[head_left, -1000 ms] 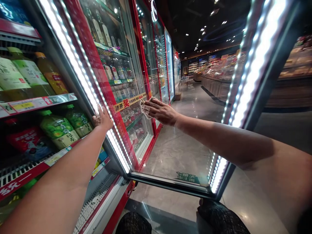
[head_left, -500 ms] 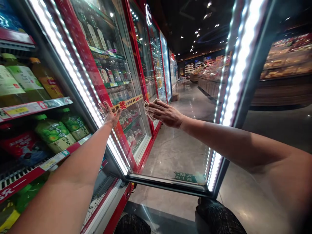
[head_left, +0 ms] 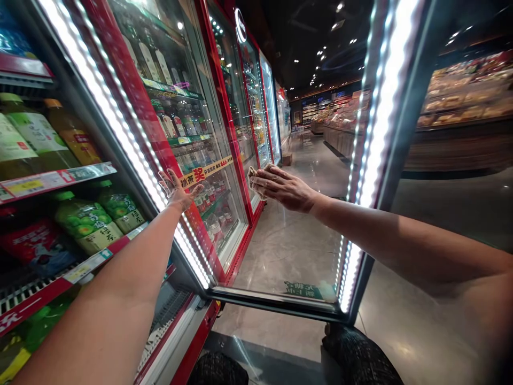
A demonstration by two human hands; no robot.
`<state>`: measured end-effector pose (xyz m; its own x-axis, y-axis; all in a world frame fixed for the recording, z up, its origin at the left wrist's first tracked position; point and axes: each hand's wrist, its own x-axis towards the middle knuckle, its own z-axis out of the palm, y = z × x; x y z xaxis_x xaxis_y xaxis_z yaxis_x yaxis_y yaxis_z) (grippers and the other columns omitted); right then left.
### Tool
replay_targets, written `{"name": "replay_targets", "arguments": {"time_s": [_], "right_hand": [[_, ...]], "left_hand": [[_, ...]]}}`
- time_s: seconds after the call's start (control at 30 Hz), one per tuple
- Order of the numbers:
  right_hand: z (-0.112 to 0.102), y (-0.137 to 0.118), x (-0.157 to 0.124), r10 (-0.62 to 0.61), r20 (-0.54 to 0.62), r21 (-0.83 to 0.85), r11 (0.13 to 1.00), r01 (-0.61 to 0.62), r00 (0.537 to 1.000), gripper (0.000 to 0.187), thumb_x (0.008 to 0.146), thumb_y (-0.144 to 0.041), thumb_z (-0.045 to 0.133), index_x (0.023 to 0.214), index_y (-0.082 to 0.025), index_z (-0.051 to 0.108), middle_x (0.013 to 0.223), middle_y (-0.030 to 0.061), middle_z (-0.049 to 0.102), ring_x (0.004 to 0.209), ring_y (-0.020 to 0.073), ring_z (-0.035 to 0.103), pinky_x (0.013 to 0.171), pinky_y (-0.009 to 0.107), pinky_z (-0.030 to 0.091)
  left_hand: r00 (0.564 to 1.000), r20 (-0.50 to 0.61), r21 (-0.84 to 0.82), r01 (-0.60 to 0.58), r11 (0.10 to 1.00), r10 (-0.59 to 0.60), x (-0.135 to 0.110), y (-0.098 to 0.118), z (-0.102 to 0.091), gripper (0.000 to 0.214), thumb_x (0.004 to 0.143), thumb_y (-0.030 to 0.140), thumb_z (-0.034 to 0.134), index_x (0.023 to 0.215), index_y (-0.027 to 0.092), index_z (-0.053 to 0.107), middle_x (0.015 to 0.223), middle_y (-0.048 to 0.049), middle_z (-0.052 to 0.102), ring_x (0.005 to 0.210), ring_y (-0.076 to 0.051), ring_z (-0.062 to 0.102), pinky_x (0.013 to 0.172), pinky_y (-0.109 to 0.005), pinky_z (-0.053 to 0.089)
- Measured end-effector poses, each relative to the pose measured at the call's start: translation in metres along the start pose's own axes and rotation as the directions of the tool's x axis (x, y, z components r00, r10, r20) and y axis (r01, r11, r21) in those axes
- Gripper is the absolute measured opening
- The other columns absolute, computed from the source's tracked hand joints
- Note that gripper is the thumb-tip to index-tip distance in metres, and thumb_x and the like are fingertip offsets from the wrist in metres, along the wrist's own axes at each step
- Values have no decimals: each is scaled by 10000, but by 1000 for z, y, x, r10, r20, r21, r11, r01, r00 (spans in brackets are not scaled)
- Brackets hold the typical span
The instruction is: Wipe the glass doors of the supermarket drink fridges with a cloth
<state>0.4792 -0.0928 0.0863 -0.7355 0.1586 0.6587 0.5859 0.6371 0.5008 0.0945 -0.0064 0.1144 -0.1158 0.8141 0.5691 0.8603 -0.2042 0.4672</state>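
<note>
My right hand presses a small beige cloth flat against the inner glass of an open fridge door, whose frame carries bright LED strips. My left hand is spread open, fingers apart, against the hinge edge of that door, beside the lit strip of the fridge frame. It holds nothing. Both arms reach forward from the bottom of the view.
Fridge shelves at left hold green-labelled bottles and orange drink bottles. More red-framed glass fridges run down the left of a shiny aisle. Produce displays stand at right. My knees show below the door.
My left hand let go of the lit door edge and opened flat, moving slightly up. My right hand slid the cloth to the right across the glass.
</note>
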Motion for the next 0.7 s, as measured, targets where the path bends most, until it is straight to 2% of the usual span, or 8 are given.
{"name": "replay_targets", "arguments": {"time_s": [0.1,0.2,0.4,0.5,0.6,0.7], "right_hand": [[-13,11,4,84,-64,-27,996,-86,994,664,1002,-74,512,1596,-313,336,1619,15,430,1548,205,306,1317,511,241],[-17,10,-4,141,-105,-35,989,-145,984,642,1005,-82,510,1585,-316,364,1608,14,449,1556,211,283,1320,526,229],[-15,-3,-31,19,4,-28,999,-19,1000,526,1015,-85,483,1529,-201,470,1567,81,499,1531,225,349,1296,506,301],[-32,8,-23,79,39,-72,994,-76,996,521,1014,-77,486,1519,-202,481,1581,79,479,1536,233,343,1304,524,276],[-47,17,-16,177,-23,-152,972,-179,984,526,1012,-53,466,1520,-187,482,1593,91,462,1556,259,290,1313,545,239],[-45,13,-29,193,-47,-160,967,-198,980,499,1020,-73,470,1504,-186,506,1574,104,489,1558,254,288,1312,543,237]], "left_hand": [[1000,-2,14,-2,1000,2,0,0,1,1465,593,796,779,1657,200,-33,1716,-136,-201,1548,-405,-225,1285,-553,-5],[1000,-5,32,-6,999,6,-1,-1,1,1493,578,739,829,1655,208,-58,1713,-140,-211,1548,-386,-231,1288,-547,6],[1000,-3,55,2,999,-2,-3,3,-2,1512,555,699,871,1658,192,-31,1716,-159,-182,1554,-376,-212,1291,-535,18],[1000,1,59,1,998,-1,-4,5,-4,1536,535,687,890,1657,186,-31,1709,-166,-203,1553,-385,-207,1289,-541,16],[1000,23,59,-2,998,0,-4,5,-5,1554,525,668,905,1655,182,-45,1693,-159,-259,1541,-384,-241,1290,-540,31],[999,38,57,-16,998,13,-3,4,-6,1558,527,646,914,1652,191,-62,1688,-156,-273,1535,-377,-262,1287,-548,22]]}}
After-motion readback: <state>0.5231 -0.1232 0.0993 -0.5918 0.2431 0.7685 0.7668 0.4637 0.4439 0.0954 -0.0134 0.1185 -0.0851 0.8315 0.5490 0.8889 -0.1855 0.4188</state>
